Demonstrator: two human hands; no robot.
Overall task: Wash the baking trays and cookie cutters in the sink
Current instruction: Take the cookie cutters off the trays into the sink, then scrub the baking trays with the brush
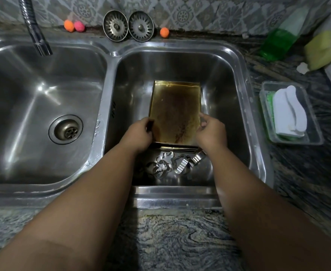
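A stained, brownish baking tray (175,112) lies on top of a stack of trays in the right basin (225,106) of a steel double sink. My left hand (139,133) grips its left edge near the front corner. My right hand (211,132) grips its right edge, fingers curled over the rim. Several shiny metal cookie cutters (172,165) lie on the basin floor just in front of the trays, between my forearms.
The left basin (33,106) holds only its drain, with the tap (36,30) above it. Two sink strainers (128,25) lean on the back wall beside small coloured balls. On the right counter stand a green soap bottle (280,40), a yellow sponge (322,49) and a plastic tub (313,126) holding white soap.
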